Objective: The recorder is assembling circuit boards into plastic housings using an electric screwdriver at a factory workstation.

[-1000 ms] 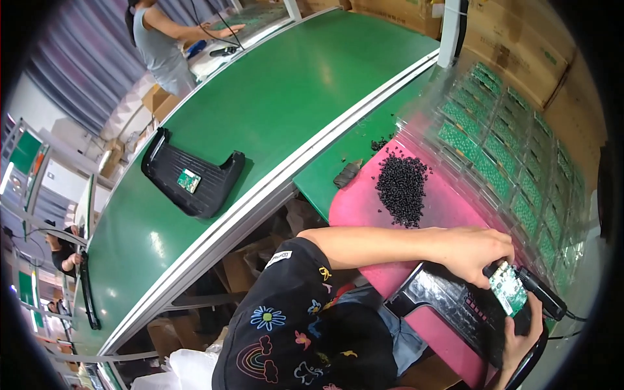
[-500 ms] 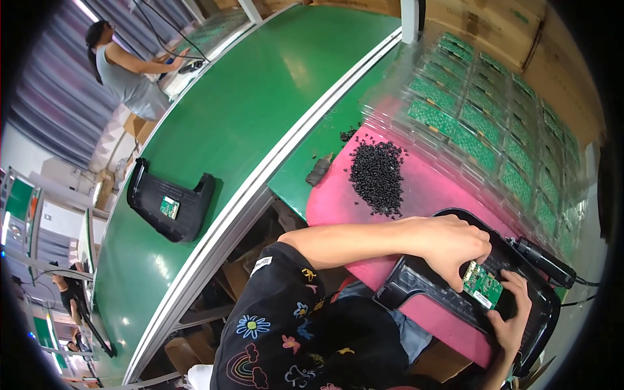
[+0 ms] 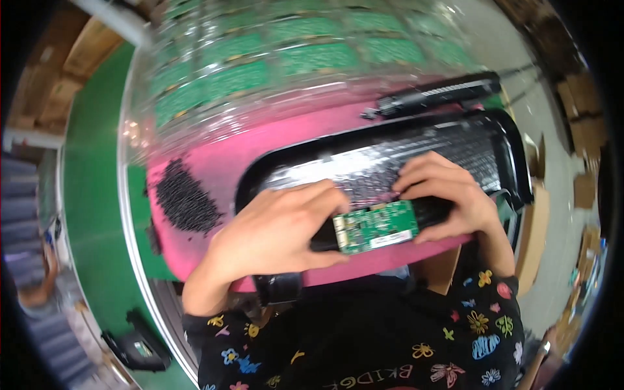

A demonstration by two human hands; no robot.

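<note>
A green circuit board (image 3: 383, 224) with white connectors at its left end is held level between my two hands, over the near side of a black plastic housing (image 3: 286, 170). My left hand (image 3: 279, 227) pinches the connector end, thumb on the near side and fingers on the far side. My right hand (image 3: 452, 195) is at the other end, its thumb against the board's right edge and its fingers curled beyond. The housing lies hollow side up on a pink mat (image 3: 227, 146). Part of its near edge is hidden by my hands and the board.
A heap of small black screws (image 3: 185, 198) is left on the mat. Beyond the housing lies a black electric screwdriver (image 3: 442, 94) with a cord. Clear plastic trays (image 3: 260, 97) of green boards fill the back. Another black housing (image 3: 140, 348) with a board sits on the green belt (image 3: 94, 195).
My head has turned, so the bench now appears square in front of me. The board stays between both hands, and the right-hand fingers now reach farther over the housing.
</note>
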